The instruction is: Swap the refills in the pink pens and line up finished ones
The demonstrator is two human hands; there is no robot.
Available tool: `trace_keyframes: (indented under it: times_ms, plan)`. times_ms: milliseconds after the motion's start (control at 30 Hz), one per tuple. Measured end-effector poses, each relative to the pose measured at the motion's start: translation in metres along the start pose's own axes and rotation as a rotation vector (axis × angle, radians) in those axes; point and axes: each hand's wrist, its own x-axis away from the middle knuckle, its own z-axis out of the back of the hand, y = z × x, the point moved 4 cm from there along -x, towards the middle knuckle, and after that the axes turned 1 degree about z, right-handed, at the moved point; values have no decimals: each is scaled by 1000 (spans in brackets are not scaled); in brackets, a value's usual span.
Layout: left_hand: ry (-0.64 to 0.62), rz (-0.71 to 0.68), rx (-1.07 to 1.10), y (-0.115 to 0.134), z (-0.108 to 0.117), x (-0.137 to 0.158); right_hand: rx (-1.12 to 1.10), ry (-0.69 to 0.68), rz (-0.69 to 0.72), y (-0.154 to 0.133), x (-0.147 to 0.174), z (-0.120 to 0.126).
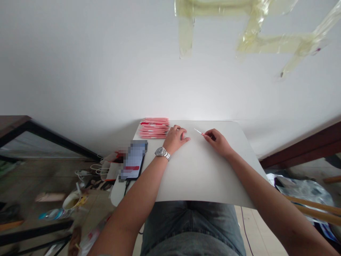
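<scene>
My right hand (216, 141) pinches a thin white stick (197, 131) between thumb and fingertips, above the right part of the white table. A bit of pink shows where the stick meets the fingertips; the rest of it is hidden. My left hand (176, 138), with a silver watch at the wrist, rests just right of a row of pink pens (153, 131). Its fingers are curled, with the thumb standing apart from the forefinger. A small pink patch shows inside the curl, too small to name. The pens lie side by side at the table's back left corner.
A phone (133, 160) with a cable lies at the left edge of the white table (202, 174). A white wall with yellowish tape (218, 9) rises behind. On the floor to the left are a plastic bottle (54, 214), a cup and cables.
</scene>
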Motion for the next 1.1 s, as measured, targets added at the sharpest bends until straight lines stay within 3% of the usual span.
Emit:
trace_keyframes:
  times_ms: [533, 1100]
  plan:
    - [57, 49, 17, -1, 0, 1, -8, -1, 6, -1, 0, 0]
    - [115, 11, 98, 4, 7, 0, -9, 1, 2, -1, 1, 0]
